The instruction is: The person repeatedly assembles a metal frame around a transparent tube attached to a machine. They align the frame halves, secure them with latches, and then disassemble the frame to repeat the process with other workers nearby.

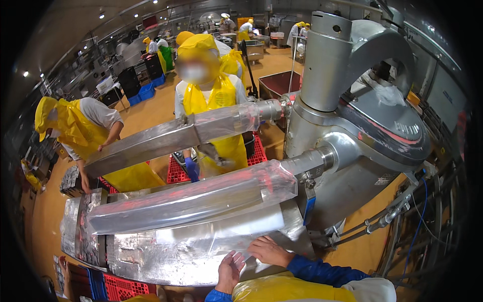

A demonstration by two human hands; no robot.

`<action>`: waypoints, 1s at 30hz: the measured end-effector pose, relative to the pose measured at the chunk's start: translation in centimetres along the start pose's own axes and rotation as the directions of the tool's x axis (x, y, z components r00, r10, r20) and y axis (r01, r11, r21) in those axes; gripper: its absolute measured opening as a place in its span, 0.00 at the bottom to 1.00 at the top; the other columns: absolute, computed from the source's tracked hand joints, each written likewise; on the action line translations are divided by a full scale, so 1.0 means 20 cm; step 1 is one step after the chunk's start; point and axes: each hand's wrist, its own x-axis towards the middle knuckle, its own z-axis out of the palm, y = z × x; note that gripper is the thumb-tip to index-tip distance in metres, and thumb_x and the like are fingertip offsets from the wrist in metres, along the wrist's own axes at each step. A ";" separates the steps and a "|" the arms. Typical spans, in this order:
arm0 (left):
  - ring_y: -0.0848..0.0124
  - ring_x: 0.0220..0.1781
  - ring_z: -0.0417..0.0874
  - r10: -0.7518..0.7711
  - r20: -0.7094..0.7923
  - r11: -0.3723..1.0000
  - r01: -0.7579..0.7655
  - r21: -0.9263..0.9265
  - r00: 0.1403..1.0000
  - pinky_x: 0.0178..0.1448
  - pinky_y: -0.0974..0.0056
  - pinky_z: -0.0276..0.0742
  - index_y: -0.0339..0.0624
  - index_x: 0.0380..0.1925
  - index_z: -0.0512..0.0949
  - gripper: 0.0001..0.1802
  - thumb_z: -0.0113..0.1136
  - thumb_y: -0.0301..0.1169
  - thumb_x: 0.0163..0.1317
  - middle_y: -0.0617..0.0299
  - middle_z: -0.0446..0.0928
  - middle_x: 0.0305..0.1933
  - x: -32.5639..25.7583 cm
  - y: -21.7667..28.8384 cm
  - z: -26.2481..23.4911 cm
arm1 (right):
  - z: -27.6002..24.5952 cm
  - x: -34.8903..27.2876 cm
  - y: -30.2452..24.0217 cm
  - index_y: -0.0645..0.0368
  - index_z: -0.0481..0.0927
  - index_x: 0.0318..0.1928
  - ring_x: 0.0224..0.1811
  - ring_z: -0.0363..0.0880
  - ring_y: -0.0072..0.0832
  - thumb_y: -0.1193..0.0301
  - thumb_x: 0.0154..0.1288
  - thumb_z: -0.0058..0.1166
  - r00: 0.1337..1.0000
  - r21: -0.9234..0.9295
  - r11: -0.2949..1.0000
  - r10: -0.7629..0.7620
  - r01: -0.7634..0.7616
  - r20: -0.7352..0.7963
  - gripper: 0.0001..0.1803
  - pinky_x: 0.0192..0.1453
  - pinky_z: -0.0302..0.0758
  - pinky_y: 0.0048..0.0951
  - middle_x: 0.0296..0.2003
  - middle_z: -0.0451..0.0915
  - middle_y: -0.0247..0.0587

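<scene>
My left hand (231, 268) is palm up at the near edge of the metal table (151, 256), fingers stretched and slightly apart, holding nothing visible. Just right of it, my right hand (270, 250) rests back up over the table's edge with its fingers extended. A thin, clear film seems to show between the two hands, but I cannot tell whether either touches it. Beyond them, a long metal chute (196, 206) wrapped in clear plastic with red smears crosses above the table. It joins a large steel machine (332, 166) on the right.
A second metal chute (146, 138) runs behind the first. Two people in yellow aprons stand across the table; one has a blue-gloved hand (191, 169). Red crates (123, 288) sit at the lower left, beside another person's hand (65, 274). Rods (372, 224) project right.
</scene>
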 end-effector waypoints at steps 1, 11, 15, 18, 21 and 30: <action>0.57 0.58 0.82 0.000 0.020 1.000 0.001 -0.018 1.000 0.55 0.57 0.82 0.41 0.67 0.69 0.20 0.48 0.37 0.81 0.49 0.75 0.64 0.00 -0.03 -0.05 | 0.03 -0.02 0.03 0.50 0.84 0.51 0.59 0.77 0.37 0.65 0.67 0.64 1.000 0.006 1.000 0.005 -0.005 0.009 0.13 0.66 0.70 0.40 0.49 0.82 0.37; 0.73 0.22 0.74 0.292 -0.192 0.888 -0.191 0.418 0.937 0.28 0.64 0.69 0.39 0.28 0.77 0.23 0.70 0.47 0.71 0.64 0.74 0.20 -0.21 -0.09 -0.05 | -0.13 0.00 -0.17 0.56 0.85 0.48 0.54 0.82 0.39 0.51 0.62 0.72 0.984 0.114 0.989 0.074 -0.093 0.162 0.24 0.64 0.74 0.39 0.46 0.85 0.40; 0.64 0.21 0.75 0.659 -0.005 0.401 -0.346 0.848 0.752 0.30 0.56 0.72 0.37 0.29 0.77 0.25 0.69 0.49 0.71 0.56 0.73 0.19 -0.29 -0.05 -0.02 | -0.05 -0.02 -0.17 0.60 0.84 0.49 0.49 0.85 0.41 0.50 0.59 0.76 0.957 0.353 0.909 0.134 -0.223 0.258 0.29 0.57 0.79 0.39 0.44 0.86 0.45; 0.57 0.22 0.77 0.651 -0.015 0.357 -0.289 0.888 0.759 0.32 0.52 0.73 0.37 0.29 0.77 0.26 0.68 0.51 0.71 0.51 0.74 0.20 -0.41 0.02 0.07 | 0.05 -0.01 -0.09 0.61 0.84 0.48 0.44 0.86 0.42 0.54 0.60 0.76 0.958 0.483 0.844 0.117 -0.235 0.261 0.25 0.49 0.82 0.39 0.43 0.86 0.47; 0.53 0.25 0.81 0.674 -0.027 0.283 -0.225 0.932 0.738 0.32 0.52 0.75 0.38 0.31 0.78 0.27 0.68 0.54 0.70 0.50 0.77 0.21 -0.47 0.05 0.08 | 0.08 0.01 -0.05 0.61 0.84 0.47 0.40 0.86 0.39 0.60 0.62 0.75 0.968 0.498 0.844 0.094 -0.201 0.232 0.21 0.46 0.82 0.37 0.41 0.87 0.47; 0.51 0.39 0.85 0.835 -0.079 0.189 -0.149 0.971 0.544 0.42 0.51 0.82 0.42 0.53 0.79 0.35 0.72 0.61 0.61 0.51 0.81 0.35 -0.55 0.12 0.09 | 0.05 0.11 -0.16 0.59 0.81 0.39 0.37 0.85 0.53 0.65 0.70 0.62 0.993 0.289 0.954 0.044 -0.074 0.110 0.10 0.43 0.80 0.49 0.34 0.85 0.50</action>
